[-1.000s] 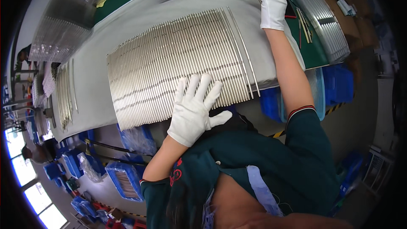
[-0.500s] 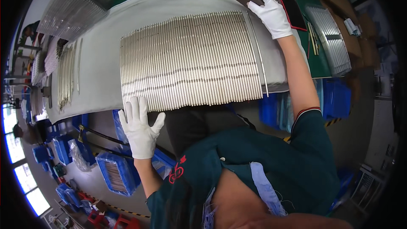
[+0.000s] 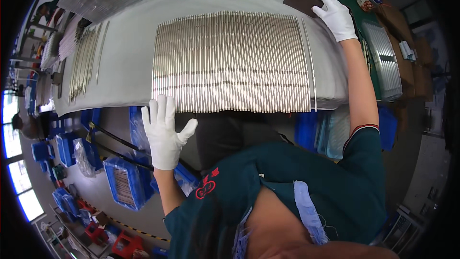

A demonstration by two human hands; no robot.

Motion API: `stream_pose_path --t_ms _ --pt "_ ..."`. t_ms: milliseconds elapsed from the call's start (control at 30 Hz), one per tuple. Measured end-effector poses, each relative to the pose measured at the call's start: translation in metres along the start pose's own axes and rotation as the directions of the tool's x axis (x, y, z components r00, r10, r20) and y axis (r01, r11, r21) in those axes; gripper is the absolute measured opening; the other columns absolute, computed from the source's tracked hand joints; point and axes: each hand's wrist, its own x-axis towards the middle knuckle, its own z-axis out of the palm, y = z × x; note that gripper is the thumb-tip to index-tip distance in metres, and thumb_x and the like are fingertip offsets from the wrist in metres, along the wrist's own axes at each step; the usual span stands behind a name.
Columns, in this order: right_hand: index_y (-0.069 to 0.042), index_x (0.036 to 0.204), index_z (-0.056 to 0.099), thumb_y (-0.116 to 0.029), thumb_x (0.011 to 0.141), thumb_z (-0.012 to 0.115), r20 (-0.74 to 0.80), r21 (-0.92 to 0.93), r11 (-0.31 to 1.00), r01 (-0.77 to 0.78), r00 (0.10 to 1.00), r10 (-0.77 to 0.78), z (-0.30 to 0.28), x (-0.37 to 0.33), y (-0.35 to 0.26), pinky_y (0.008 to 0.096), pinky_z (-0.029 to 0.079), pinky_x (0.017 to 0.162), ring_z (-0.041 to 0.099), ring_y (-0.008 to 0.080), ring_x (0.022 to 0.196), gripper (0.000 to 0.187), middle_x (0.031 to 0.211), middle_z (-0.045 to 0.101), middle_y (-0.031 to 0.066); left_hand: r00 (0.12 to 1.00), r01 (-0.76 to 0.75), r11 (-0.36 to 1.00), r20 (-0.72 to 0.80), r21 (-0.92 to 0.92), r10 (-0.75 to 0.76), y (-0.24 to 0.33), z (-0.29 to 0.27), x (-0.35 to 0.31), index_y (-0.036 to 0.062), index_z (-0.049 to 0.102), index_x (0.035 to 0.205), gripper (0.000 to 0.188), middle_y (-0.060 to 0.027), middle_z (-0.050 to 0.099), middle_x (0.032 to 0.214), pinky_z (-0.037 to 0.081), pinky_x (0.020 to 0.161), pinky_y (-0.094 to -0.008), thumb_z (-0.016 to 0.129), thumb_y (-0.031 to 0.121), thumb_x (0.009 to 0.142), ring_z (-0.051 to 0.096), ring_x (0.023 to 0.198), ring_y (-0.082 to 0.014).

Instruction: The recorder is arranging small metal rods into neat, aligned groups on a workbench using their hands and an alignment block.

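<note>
With the right hand gripping the dark block at upper right, sweep it squarely across the metal rods mid-tabletop, left hand open, empty.

Row of thin metal rods lying side by side on a grey-covered tabletop. White-gloved right hand grips a dark block at the far corner; left hand, fingers spread, hangs off the near edge above blue crates.
</note>
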Motion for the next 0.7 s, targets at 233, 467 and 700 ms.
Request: stream_pose_path --t_ms 233,467,700 --pt "-0.008 0.153 0.047 -0.033 0.091 0.073 -0.046 -0.065 0.951 0.301 0.952 -0.304 -0.020 -0.038 -0.036 0.0468 0.033 0.122 0.041 0.0381 0.146 0.071 0.159 0.043 0.0184 0.960 -0.256 0.945 0.063 -0.206 0.274 0.041 0.015 0.062 -0.0004 0.059 0.131 0.084 -0.0183 0.058 0.129 0.040 0.107 -0.0511 0.071 0.064 0.078 0.053 0.121 -0.0375" --pt "0.006 0.142 0.051 -0.074 0.078 0.063 0.444 0.245 0.906 0.346 0.791 -0.422 -0.070 -0.143 -0.118 0.0513 0.026 0.125 0.037 0.0431 0.148 0.103 0.156 0.041 0.0294 0.935 -0.332 0.917 0.051 -0.221 0.351 0.036 0.026 0.073 0.0024 0.060 0.133 0.086 -0.0156 0.058 0.133 0.040 0.110 -0.0489 0.073 0.064 0.074 0.053 0.123 -0.0351" --pt "-0.003 0.143 0.054 -0.055 0.068 0.083 0.494 0.251 0.901 0.354 0.753 -0.434 -0.064 -0.165 -0.143 0.0571 0.024 0.125 0.035 0.0426 0.150 0.095 0.157 0.043 0.0244 0.924 -0.351 0.904 0.064 -0.245 0.377 0.061 0.036 0.076 0.0012 0.058 0.137 0.092 -0.0194 0.057 0.139 0.036 0.115 -0.0536 0.069 0.070 0.077 0.051 0.131 -0.0392"
